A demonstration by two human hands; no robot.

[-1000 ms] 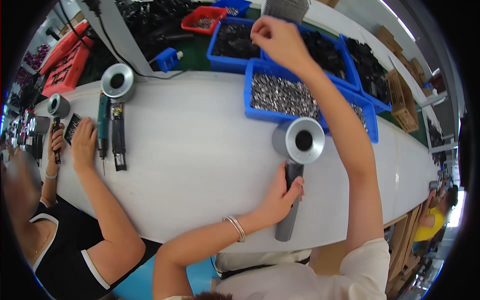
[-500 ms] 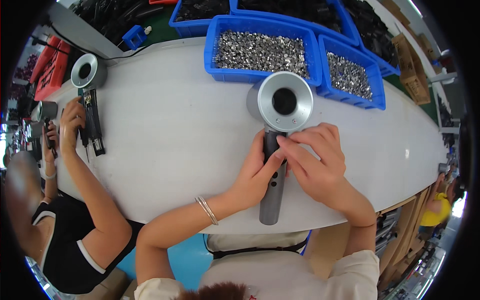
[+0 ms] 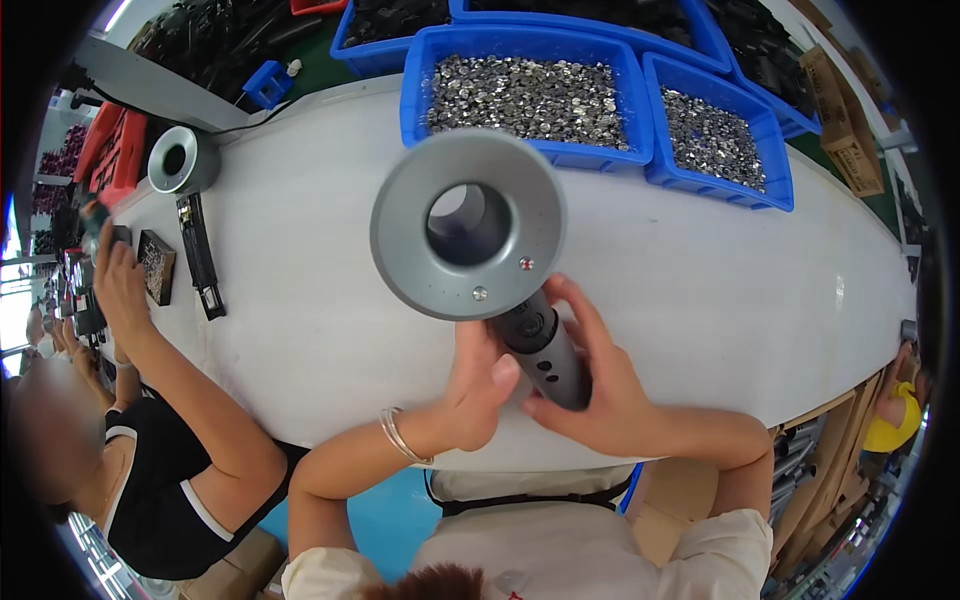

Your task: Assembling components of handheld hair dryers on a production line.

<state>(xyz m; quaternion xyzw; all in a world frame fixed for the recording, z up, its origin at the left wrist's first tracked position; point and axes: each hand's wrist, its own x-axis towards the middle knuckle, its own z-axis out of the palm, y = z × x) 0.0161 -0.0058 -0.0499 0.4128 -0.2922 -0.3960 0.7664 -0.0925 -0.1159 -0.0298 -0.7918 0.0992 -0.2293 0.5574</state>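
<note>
A hair dryer point(image 3: 400, 250) with a wide grey ring head is tilted up off the table, its open centre facing me. Two small round shiny pieces sit low on its ring face, one with red on it. My right hand point(image 3: 605, 385) is closed round the dark grey handle point(image 3: 555, 365), which has a round part and small dark holes. Beside the handle, my left hand point(image 3: 475, 390) has its thumb raised off it. Its fingers point up beneath the head and are partly hidden there.
Blue bins point(image 3: 525, 95) of small shiny metal pieces stand at the far side, with dark parts behind. On the left, a co-worker's hand point(image 3: 122, 285) is near another dryer head point(image 3: 185, 160), a black handle part point(image 3: 200, 255) and a small box point(image 3: 156, 265) of pieces.
The hair dryer has come closer, moved left and tilted. My right hand has gone from pinching at the handle's top to holding its lower part; my left has loosened. The co-worker's hand has moved left.
</note>
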